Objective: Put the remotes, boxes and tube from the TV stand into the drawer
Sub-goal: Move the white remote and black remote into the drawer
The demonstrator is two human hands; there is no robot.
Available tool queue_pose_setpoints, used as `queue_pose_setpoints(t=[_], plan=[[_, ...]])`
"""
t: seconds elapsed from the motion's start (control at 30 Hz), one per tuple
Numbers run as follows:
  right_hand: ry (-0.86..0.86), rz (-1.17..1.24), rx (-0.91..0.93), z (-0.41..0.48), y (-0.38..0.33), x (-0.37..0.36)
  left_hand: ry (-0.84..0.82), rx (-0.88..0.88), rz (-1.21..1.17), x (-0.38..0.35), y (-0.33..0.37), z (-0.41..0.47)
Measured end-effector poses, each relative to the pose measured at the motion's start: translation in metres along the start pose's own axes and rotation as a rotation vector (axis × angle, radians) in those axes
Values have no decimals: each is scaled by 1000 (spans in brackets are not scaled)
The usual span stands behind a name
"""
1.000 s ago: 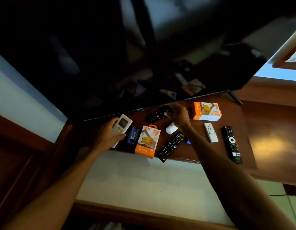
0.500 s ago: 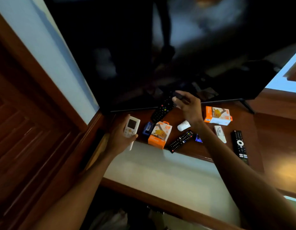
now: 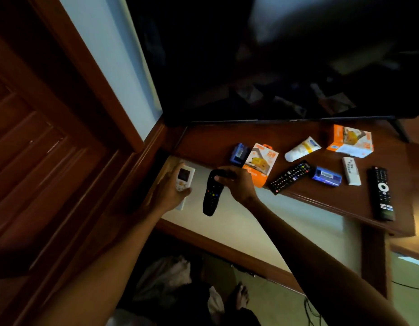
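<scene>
My left hand [image 3: 167, 192] grips a white remote with a small screen [image 3: 183, 180], held off the stand's left front edge. My right hand [image 3: 236, 184] holds a black remote [image 3: 210, 196] by its top end, dangling in front of the stand. On the wooden TV stand [image 3: 344, 198] lie an orange charger box [image 3: 260, 164], a second orange box [image 3: 349, 141], a white tube [image 3: 301, 149], a black remote [image 3: 290, 176], a long black remote [image 3: 381, 192], a small white remote [image 3: 350, 170] and two blue boxes [image 3: 326, 176] [image 3: 237, 154].
A large dark TV [image 3: 274, 57] stands at the back of the stand. A wooden panelled door [image 3: 39, 149] fills the left. Below, the pale wall under the stand [image 3: 286, 229], a bare foot [image 3: 241, 295] and a cable [image 3: 309, 311] on the floor.
My right hand lifted the black remote from beside the TV and brought it down in front of the stand. My left hand drew the white remote off the stand. The view swung left.
</scene>
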State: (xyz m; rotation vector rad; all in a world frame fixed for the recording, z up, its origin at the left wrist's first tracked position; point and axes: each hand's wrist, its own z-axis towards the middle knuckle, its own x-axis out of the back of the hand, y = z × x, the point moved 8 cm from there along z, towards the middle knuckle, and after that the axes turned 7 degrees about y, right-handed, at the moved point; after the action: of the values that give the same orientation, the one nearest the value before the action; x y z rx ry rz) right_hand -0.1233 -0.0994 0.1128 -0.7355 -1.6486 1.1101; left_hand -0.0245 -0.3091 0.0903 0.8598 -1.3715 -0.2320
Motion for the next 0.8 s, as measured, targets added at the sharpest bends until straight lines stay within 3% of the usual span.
queue_pose_setpoints(t=[0.23,0.57,0.8], plan=[[-11,-100,-114,-4,53,-47,-176,58,155,-59,-38,13],[144,-134,-321,1,130,-70,-328,150,290,-109,-74,27],[-144,-270,-366,4,136,-110,-412,133,528,-102,-86,32]])
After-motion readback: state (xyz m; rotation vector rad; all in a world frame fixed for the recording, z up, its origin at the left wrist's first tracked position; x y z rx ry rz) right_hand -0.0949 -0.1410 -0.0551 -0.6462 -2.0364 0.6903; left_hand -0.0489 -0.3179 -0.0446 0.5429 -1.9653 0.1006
